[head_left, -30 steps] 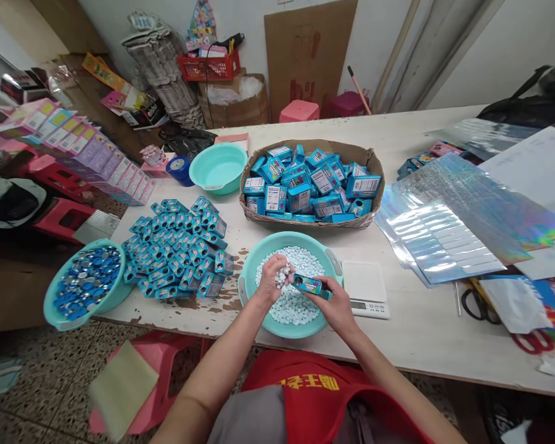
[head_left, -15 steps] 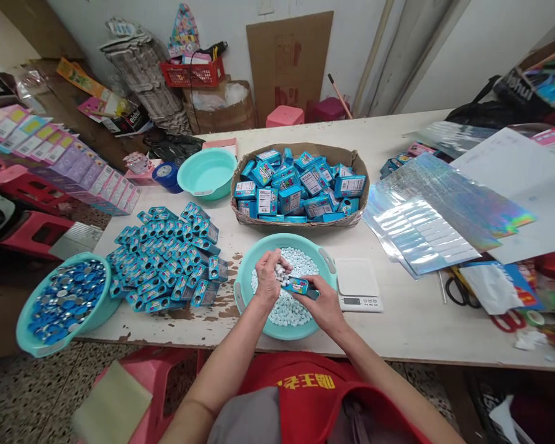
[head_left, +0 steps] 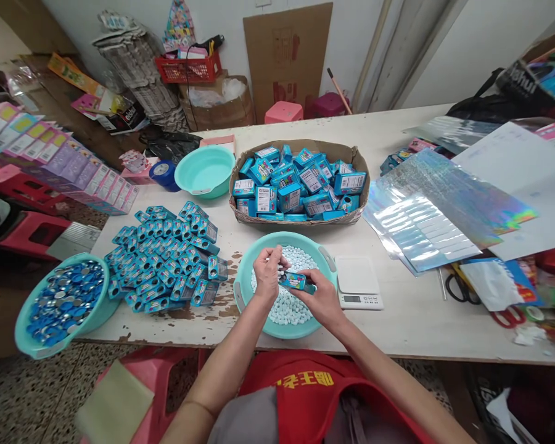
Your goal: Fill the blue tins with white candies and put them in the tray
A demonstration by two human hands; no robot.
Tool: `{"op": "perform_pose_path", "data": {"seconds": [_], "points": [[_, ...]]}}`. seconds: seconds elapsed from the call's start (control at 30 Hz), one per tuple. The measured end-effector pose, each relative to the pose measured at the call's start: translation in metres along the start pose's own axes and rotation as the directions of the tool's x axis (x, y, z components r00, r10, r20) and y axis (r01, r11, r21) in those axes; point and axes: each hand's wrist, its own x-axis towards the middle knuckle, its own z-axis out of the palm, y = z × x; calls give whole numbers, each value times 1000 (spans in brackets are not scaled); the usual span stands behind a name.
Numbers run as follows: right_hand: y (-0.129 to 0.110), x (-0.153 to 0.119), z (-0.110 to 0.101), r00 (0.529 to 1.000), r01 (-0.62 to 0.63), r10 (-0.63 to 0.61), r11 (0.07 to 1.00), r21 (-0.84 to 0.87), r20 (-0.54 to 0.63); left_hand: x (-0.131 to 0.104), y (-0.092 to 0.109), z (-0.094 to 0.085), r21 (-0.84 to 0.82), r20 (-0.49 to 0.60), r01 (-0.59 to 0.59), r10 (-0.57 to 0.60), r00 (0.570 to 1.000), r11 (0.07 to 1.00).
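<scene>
A teal basin [head_left: 248, 262] of small white pellets stands at the table's near edge. Over it, my right hand [head_left: 322, 297] grips a small blue box [head_left: 295, 281], its open end turned left. My left hand [head_left: 267, 271] has its fingers closed around some white pellets, right at that end of the box. Many similar blue boxes [head_left: 166, 253] stand grouped on the left, their round holes showing. More blue boxes [head_left: 312, 179] fill a cardboard tray [head_left: 296, 227] behind the basin.
Right of the basin lies a white scale [head_left: 358, 277]. A basin of blue and silver caps [head_left: 67, 302] sits at the left edge, and an unfilled teal basin [head_left: 206, 171] stands farther back. Shiny sheets [head_left: 425, 228] and black scissors [head_left: 462, 290] lie to the right.
The blue box has tilted a little in my right hand, and fewer white pellets show at my left fingers. The camera view has shifted slightly.
</scene>
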Motion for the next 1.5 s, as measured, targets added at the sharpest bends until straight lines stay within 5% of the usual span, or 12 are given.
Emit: {"op": "perform_pose_path", "data": {"seconds": [0.17, 0.4, 1.17, 1.37, 1.5], "points": [[-4, 0, -2, 999, 6, -6, 1000, 9, -36, -5, 2, 6, 21, -29, -136, 136, 990, 991], [-6, 0, -6, 999, -15, 17, 999, 32, -52, -2, 5, 11, -37, 1, -37, 37, 999, 999], [-7, -5, -18, 991, -105, 115, 985, 133, -69, -18, 14, 24, -15, 167, 30, -27, 986, 999], [5, -11, -23, 987, -129, 152, 946, 299, -55, -28, 30, 26, -89, 114, -77, 87, 990, 993], [11, -15, -28, 978, -154, 193, 920, 361, -75, -1, 7, 6, 189, 102, -119, 101, 990, 975]]}}
